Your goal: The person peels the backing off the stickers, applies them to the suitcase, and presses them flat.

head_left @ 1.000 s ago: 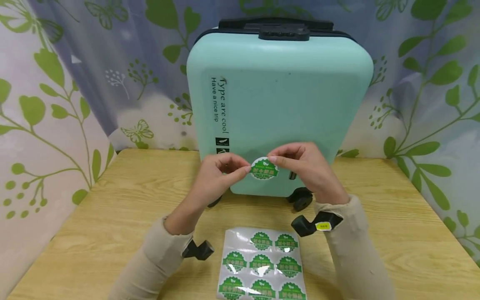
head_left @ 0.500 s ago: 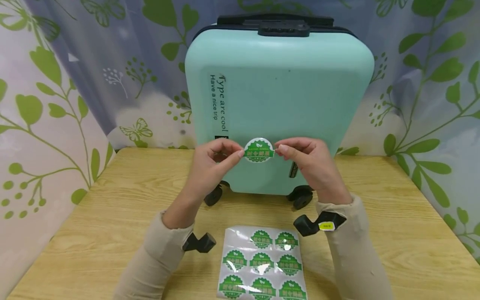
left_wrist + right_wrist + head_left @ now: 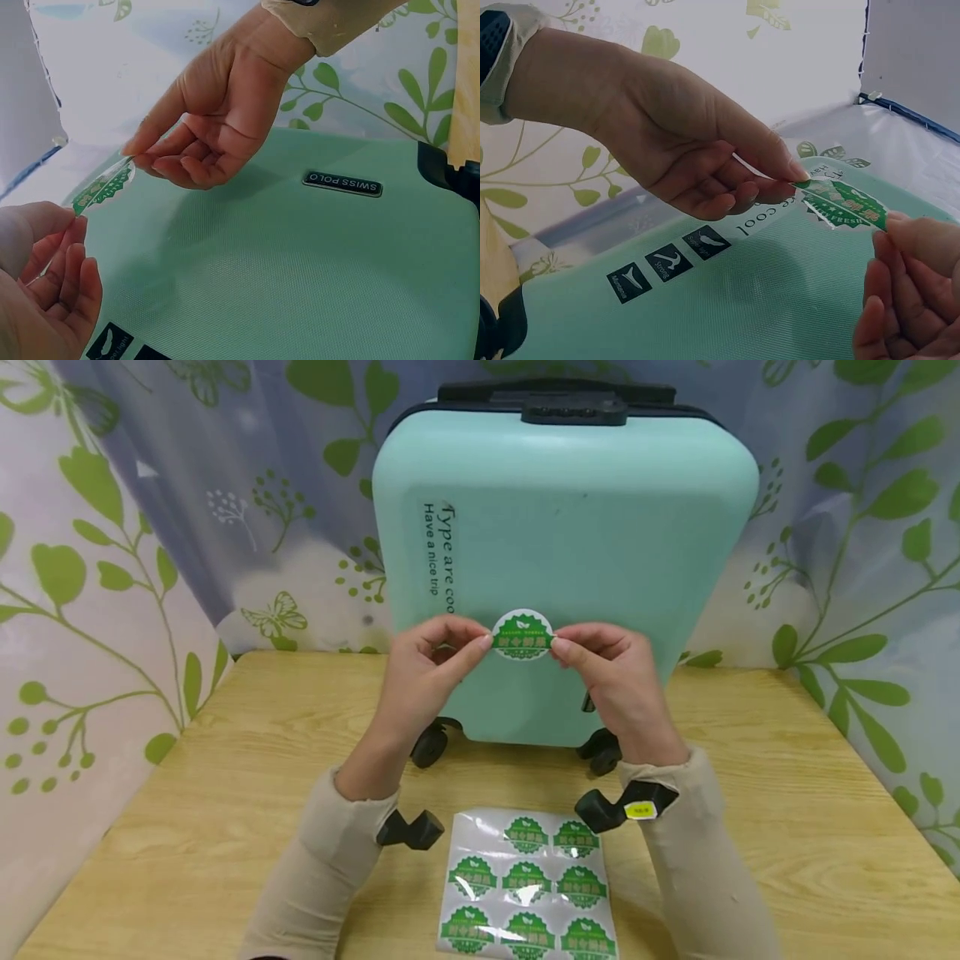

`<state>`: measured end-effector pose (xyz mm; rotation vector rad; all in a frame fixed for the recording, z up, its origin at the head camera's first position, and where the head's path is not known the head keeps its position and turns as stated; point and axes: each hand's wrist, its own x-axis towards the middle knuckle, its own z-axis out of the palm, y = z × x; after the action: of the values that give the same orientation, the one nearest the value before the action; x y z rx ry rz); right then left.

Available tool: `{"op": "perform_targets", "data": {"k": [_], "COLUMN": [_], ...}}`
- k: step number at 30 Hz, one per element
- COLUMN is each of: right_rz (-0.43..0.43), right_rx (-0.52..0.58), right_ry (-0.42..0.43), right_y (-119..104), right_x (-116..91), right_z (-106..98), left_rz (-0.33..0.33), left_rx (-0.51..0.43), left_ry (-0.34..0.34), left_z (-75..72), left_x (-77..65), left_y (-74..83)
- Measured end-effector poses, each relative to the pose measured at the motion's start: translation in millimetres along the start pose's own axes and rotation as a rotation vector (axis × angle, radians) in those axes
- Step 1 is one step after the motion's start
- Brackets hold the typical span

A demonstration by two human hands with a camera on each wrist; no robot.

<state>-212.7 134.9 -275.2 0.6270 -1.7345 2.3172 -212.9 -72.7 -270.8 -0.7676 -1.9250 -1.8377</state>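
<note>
A round green-and-white sticker [image 3: 522,636] is stretched between my two hands, in front of the mint-green suitcase [image 3: 570,552]. My left hand [image 3: 431,668] pinches its left edge between thumb and forefinger. At the opposite edge, my right hand [image 3: 611,677] pinches it the same way. Both wrist views show the sticker [image 3: 105,186] held at its edges, apart from the suitcase shell as far as I can tell. Below the hands, a sheet of stickers [image 3: 480,842] lies on the table, with a bare spot at its upper left.
The suitcase stands upright on black wheels [image 3: 429,745] at the back of the wooden table [image 3: 225,793]. A leaf-patterned curtain [image 3: 292,527] hangs behind it. In the left wrist view a "SWISS POLO" badge [image 3: 343,183] sits on the shell.
Both hands have raised the sticker higher against the suitcase front. Half a second ago the right fingers were at its right edge; now they pinch it there. The sheet stays put.
</note>
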Motion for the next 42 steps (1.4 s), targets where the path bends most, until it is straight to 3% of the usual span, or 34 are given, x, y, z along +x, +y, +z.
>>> {"op": "perform_targets", "data": {"k": [6, 11, 24, 31, 42], "right_rz": [-0.020, -0.060, -0.256, -0.353, -0.353], "right_rx": [-0.098, -0.128, -0.155, -0.210, -0.215], "right_ry": [0.078, 0.136, 0.269, 0.317, 0.349], "right_y": [-1.4, -2.6, -8.2, -13.4, -24.4], "right_x": [2.7, 5.2, 13.5, 20.4, 30.0], "right_z": [5.7, 12.0, 28.7, 36.6, 47.6], "left_rz": [0.017, 0.072, 0.231, 0.234, 0.236], "left_rx": [-0.006, 0.017, 0.132, 0.153, 0.133], "left_ry": [0.030, 0.076, 0.211, 0.273, 0.323], "left_z": [1.2, 2.5, 9.4, 11.7, 13.4], "left_x": [4.0, 10.9, 23.7, 31.1, 43.2], "left_y": [-0.2, 0.8, 7.8, 15.0, 18.7]}}
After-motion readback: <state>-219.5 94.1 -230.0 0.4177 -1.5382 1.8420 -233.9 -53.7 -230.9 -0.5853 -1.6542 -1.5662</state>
